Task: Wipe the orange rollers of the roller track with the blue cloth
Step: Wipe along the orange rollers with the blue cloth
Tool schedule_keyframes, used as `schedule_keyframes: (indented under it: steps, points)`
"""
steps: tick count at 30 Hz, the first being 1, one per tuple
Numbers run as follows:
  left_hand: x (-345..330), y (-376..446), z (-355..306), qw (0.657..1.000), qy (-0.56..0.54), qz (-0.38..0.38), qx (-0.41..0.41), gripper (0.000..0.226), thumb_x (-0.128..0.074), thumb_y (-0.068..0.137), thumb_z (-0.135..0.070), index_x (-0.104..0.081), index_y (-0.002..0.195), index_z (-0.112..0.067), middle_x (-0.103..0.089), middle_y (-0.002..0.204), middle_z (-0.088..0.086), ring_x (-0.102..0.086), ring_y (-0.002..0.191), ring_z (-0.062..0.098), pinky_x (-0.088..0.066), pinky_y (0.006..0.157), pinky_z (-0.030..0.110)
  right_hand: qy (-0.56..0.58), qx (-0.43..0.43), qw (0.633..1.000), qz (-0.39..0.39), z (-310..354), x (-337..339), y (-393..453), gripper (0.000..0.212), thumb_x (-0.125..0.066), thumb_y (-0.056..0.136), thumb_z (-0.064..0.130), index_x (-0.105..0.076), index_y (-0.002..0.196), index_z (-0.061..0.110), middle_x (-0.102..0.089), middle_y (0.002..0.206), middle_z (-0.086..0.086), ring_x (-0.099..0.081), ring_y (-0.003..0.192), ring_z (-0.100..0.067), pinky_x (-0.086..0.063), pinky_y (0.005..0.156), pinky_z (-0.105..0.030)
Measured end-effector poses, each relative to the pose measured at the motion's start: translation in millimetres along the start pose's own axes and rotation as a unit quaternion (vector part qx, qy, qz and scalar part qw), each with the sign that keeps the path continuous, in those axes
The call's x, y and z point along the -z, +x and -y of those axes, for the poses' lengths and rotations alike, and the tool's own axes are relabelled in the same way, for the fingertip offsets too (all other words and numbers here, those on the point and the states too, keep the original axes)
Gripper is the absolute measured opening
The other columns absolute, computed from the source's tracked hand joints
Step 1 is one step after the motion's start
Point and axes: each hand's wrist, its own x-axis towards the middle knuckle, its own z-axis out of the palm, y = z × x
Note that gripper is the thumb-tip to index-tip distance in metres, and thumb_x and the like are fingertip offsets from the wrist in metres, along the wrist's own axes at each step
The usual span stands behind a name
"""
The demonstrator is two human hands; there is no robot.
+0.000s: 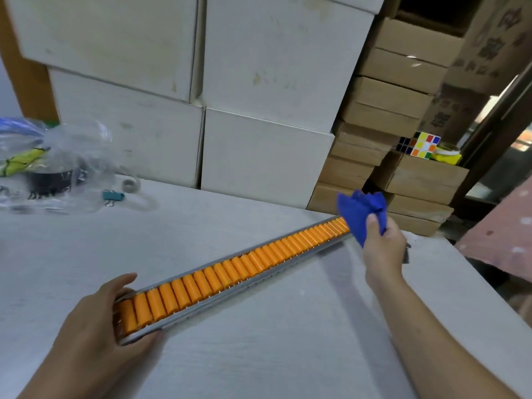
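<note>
Where the head view looks down, a long metal roller track [230, 286] lies slanted on the pale, matte tabletop [259, 355], packed with smooth orange rollers [259, 260]. Left hand [95, 321] clasps its near end, fingers [126, 280] wrapped around the rail. Right hand [383, 249] pinches a crumpled blue cloth [361, 211] at the far end. Printed characters on brown cartons [472, 47] are unreadable.

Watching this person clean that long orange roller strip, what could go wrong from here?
The rollers probably spin, so the blue cloth could slide over them without scrubbing. Only the left hand steadies the track, at its near end; a hard stroke by the right hand might swing the far end toward the table edge. Loose cloth corners could snag between rollers.
</note>
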Motion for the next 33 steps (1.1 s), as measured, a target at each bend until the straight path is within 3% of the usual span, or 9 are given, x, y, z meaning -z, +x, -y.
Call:
schedule_keyframes:
  steps: [2,5,10,14,17,20,23,29,33]
  points:
    - [-1,4,9,1.0,-0.011,0.004,-0.007,0.096,-0.079,0.033,-0.049,-0.034,0.116,-0.066,-0.062,0.097,-0.019,-0.063,0.09,0.024,-0.05,0.082,0.05,-0.065,0.044,0.996,-0.03,-21,-11,35,0.023,-0.046,0.098,0.027,-0.063,0.106,0.013,-0.064,0.092,-0.003,-0.057,0.084,-0.021,-0.046,0.071,-0.034]
    - [-2,7,15,0.999,0.002,0.01,-0.039,0.094,-0.074,0.035,-0.046,-0.037,0.122,-0.059,-0.059,0.106,-0.025,-0.064,0.09,0.023,-0.051,0.08,0.05,-0.192,0.066,0.979,-0.004,-52,-27,74,0.039,-0.046,0.099,0.024,-0.048,0.136,0.012,-0.061,0.107,-0.006,-0.056,0.098,-0.02,-0.045,0.083,-0.033]
    - [-3,6,18,0.998,0.008,-0.006,-0.06,0.091,-0.071,0.038,-0.042,-0.039,0.121,-0.058,-0.063,0.099,-0.021,-0.064,0.094,0.021,-0.051,0.082,0.05,-0.302,0.046,0.95,0.061,-85,-44,96,0.028,-0.043,0.099,0.024,-0.058,0.115,0.006,-0.059,0.087,-0.013,-0.053,0.08,-0.025,-0.037,0.07,-0.034]
    - [-1,5,17,0.996,0.026,-0.006,-0.084,0.089,-0.068,0.042,-0.048,-0.044,0.127,-0.038,-0.059,0.106,-0.02,-0.064,0.091,0.023,-0.051,0.078,0.048,-0.31,0.051,0.946,0.077,-86,-44,94,0.024,-0.041,0.1,0.024,-0.058,0.104,0.007,-0.058,0.084,-0.013,-0.053,0.078,-0.025,-0.038,0.069,-0.035]
    - [0,6,20,0.996,0.019,0.004,-0.083,0.091,-0.07,0.042,-0.05,-0.035,0.126,-0.057,-0.053,0.108,-0.035,-0.062,0.093,0.021,-0.05,0.081,0.049,-0.323,0.065,0.94,0.093,-81,-41,87,0.021,-0.043,0.099,0.022,-0.057,0.095,0.008,-0.057,0.08,-0.013,-0.054,0.075,-0.024,-0.038,0.066,-0.034]
    - [2,3,19,0.996,-0.01,0.017,-0.086,0.087,-0.069,0.045,-0.049,-0.033,0.124,-0.058,-0.058,0.107,-0.024,-0.062,0.094,0.02,-0.05,0.081,0.05,-0.344,0.091,0.93,0.09,-78,-43,71,0.02,-0.043,0.099,0.023,-0.056,0.094,0.009,-0.057,0.078,-0.013,-0.057,0.075,-0.028,-0.044,0.063,-0.038]
    - [6,-2,12,0.996,-0.03,0.035,-0.075,0.084,-0.068,0.048,-0.052,-0.033,0.124,-0.055,-0.057,0.108,-0.02,-0.059,0.098,0.016,-0.049,0.085,0.045,-0.351,0.096,0.927,0.096,-71,-46,52,0.018,-0.041,0.1,0.022,-0.054,0.095,0.01,-0.056,0.079,-0.013,-0.054,0.074,-0.027,-0.036,0.057,-0.032]
    - [14,-5,7,0.998,0.022,0.017,-0.059,0.095,-0.061,0.044,-0.058,-0.047,0.131,-0.021,-0.061,0.101,-0.009,-0.057,0.095,0.021,-0.04,0.083,0.036,-0.324,0.105,0.93,0.134,-53,-49,11,0.018,-0.042,0.099,0.022,-0.053,0.089,0.012,-0.058,0.078,-0.013,-0.055,0.073,-0.029,-0.037,0.059,-0.034]
    - [16,-9,5,1.0,-0.015,0.024,-0.013,0.092,-0.085,0.049,-0.038,-0.043,0.131,-0.028,-0.062,0.107,-0.006,-0.059,0.101,0.019,-0.045,0.087,0.038,-0.321,0.126,0.927,0.151,-40,-52,-27,0.015,-0.043,0.099,0.02,-0.053,0.093,0.011,-0.057,0.08,-0.01,-0.052,0.074,-0.026,-0.034,0.059,-0.033]
